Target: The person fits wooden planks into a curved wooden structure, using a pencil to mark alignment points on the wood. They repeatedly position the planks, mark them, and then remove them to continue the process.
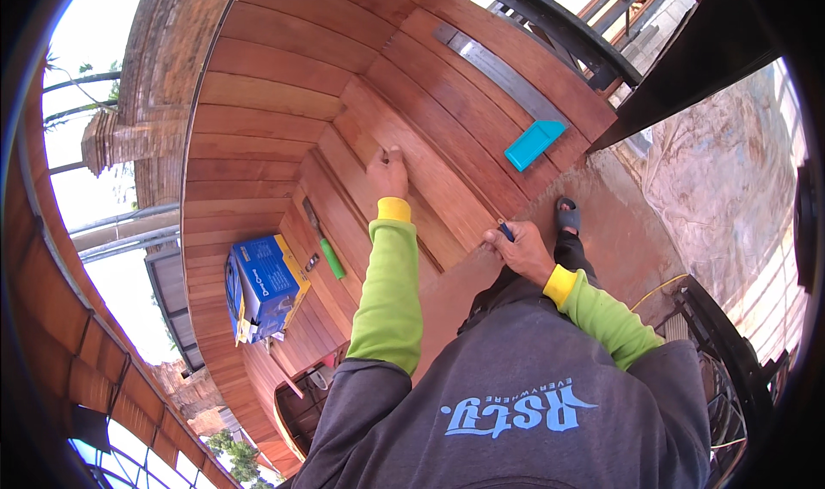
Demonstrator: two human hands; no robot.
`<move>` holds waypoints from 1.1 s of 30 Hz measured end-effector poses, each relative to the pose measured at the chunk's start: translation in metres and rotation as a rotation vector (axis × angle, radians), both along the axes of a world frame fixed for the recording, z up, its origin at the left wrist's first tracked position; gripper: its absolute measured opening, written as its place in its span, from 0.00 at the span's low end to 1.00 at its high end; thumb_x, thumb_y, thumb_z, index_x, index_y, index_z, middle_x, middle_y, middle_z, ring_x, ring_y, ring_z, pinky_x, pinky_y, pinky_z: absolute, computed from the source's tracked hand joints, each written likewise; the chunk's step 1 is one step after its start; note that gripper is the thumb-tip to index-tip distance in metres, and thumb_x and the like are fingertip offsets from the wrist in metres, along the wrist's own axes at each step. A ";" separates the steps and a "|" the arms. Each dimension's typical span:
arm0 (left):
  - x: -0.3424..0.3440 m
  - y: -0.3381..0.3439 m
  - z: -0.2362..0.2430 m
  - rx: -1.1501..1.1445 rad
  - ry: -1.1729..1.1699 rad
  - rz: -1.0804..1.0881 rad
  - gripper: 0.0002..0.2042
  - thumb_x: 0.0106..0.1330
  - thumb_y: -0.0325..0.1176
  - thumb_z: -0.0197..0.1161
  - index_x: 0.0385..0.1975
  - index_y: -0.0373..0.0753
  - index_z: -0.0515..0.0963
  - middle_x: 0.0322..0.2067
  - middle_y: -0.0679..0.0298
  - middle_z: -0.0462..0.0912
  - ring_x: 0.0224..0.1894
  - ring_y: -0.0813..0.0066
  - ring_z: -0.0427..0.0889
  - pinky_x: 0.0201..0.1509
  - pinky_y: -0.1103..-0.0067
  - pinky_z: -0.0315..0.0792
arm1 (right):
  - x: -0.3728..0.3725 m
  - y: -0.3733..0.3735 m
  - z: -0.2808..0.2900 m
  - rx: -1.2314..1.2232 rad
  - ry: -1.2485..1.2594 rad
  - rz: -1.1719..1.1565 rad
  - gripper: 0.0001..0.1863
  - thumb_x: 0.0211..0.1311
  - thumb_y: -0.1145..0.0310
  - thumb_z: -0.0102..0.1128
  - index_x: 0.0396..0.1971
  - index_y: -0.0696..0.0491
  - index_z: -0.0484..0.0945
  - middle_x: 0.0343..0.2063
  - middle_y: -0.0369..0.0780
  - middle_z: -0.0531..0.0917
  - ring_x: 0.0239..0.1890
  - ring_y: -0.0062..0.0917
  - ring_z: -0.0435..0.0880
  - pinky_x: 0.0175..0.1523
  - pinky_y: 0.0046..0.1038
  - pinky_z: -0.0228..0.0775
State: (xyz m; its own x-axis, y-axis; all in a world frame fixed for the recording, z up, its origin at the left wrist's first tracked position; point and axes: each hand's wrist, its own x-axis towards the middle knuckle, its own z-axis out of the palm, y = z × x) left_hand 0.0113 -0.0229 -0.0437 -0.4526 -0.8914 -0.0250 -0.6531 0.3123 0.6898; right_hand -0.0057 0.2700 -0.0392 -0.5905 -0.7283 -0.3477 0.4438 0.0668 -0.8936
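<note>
A reddish-brown wooden plank (421, 158) lies in front of me, among other boards of the same wood. My left hand (388, 177) is closed over the plank's left side, with the fingers pinched together. Something small and dark shows at its fingertips, too small to name. At the plank's near right end is my right hand (524, 253), closed around a dark blue pencil (506, 230) with a light tip. Its fingertips are close to the plank's edge; whether they touch it I cannot tell.
A try square with a steel blade (498, 72) and teal handle (534, 144) lies on boards at the right. Left of my arm are a green-handled tool (332, 259), a small metal piece (311, 263) and a blue-and-yellow box (268, 283). Black metal railing (559, 29) stands beyond.
</note>
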 end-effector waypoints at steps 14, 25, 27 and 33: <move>-0.002 0.007 0.001 0.102 0.024 -0.010 0.26 0.62 0.41 0.58 0.51 0.22 0.71 0.36 0.46 0.81 0.38 0.63 0.80 0.45 0.74 0.72 | 0.006 0.003 -0.015 0.087 -0.123 -0.062 0.24 0.60 0.52 0.63 0.14 0.56 0.78 0.11 0.33 0.76 0.15 0.13 0.72 0.20 0.22 0.62; -0.003 0.000 -0.003 0.142 0.037 -0.015 0.23 0.61 0.39 0.61 0.46 0.21 0.74 0.29 0.54 0.80 0.32 0.71 0.77 0.37 0.76 0.71 | 0.005 0.003 -0.017 0.040 -0.174 -0.040 0.25 0.61 0.51 0.62 0.14 0.56 0.78 0.10 0.33 0.75 0.14 0.13 0.71 0.19 0.20 0.61; -0.004 0.000 -0.001 0.160 0.006 -0.009 0.22 0.61 0.39 0.62 0.43 0.21 0.75 0.27 0.58 0.79 0.30 0.72 0.77 0.34 0.76 0.71 | 0.003 0.003 -0.016 0.030 -0.200 -0.034 0.25 0.60 0.50 0.62 0.14 0.56 0.78 0.11 0.33 0.76 0.14 0.13 0.72 0.19 0.20 0.62; -0.014 0.015 0.017 0.303 0.074 0.062 0.21 0.62 0.39 0.62 0.46 0.25 0.75 0.29 0.62 0.78 0.28 0.75 0.77 0.25 0.76 0.73 | 0.001 0.004 -0.017 0.044 -0.253 -0.024 0.24 0.59 0.50 0.63 0.15 0.56 0.77 0.12 0.33 0.77 0.15 0.14 0.73 0.20 0.19 0.64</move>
State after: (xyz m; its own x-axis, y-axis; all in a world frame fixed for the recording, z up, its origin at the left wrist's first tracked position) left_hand -0.0029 -0.0076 -0.0270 -0.4080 -0.8743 -0.2629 -0.6089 0.0461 0.7919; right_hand -0.0047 0.2740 -0.0561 -0.4976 -0.6960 -0.5176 0.6548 0.0898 -0.7504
